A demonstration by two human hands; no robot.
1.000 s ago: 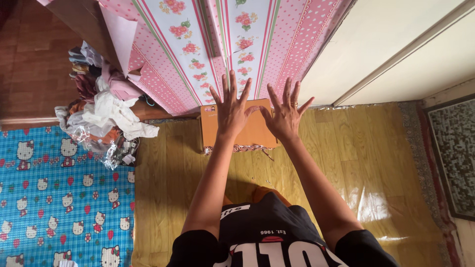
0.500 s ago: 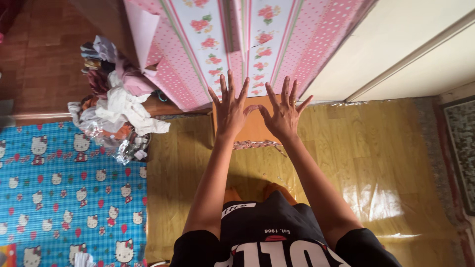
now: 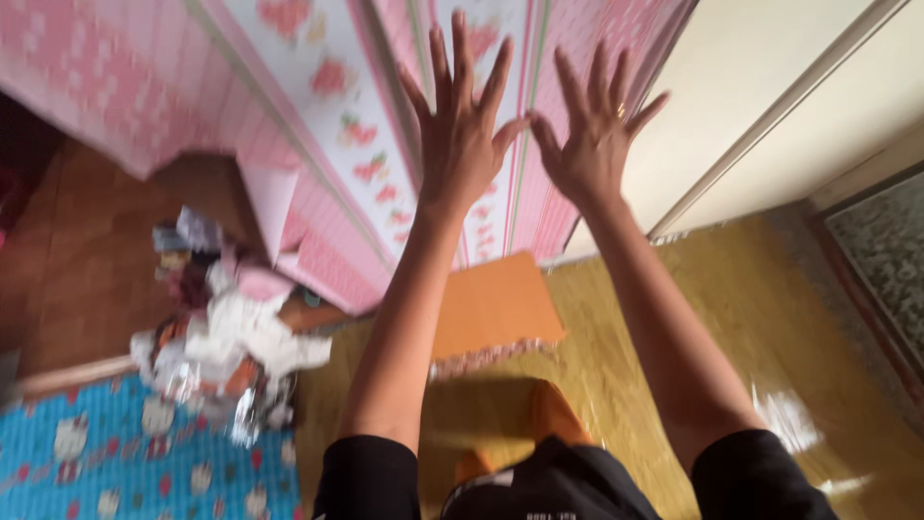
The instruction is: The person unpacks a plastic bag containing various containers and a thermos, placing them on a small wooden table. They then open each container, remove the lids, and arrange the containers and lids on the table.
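I take the orange box (image 3: pixel 496 306) on the floor as my landmark. Far to the left of it, and nearer to me, lies the blue mat with cartoon cats (image 3: pixel 125 462), blurred now, and between the mat and the box is the heap of crumpled clothes and plastic (image 3: pixel 226 337), which looks the same as one second ago. My left hand (image 3: pixel 460 135) is now above the box in the picture, in front of the pink flowered covering (image 3: pixel 318 106), and it holds nothing; its fingers are spread wide with the palm turned away from me. One second ago this hand was in line with the top of the box, so it has gone up, or my head has tilted up, because the whole view has shifted and become blurred. My right hand (image 3: pixel 595 140) is just to the right of the left one, the thumbs almost meeting, also above the box and also empty, the fingers fanned out, with a ring on one finger. It has risen together with the left. The box itself has not moved; it lies uncovered below both wrists, touching the foot of the pink covering. To the right of the box the shiny yellow floor (image 3: pixel 674 289) runs to the cream wall (image 3: pixel 770 87). I judge that both hands are away from the box and not touching it.
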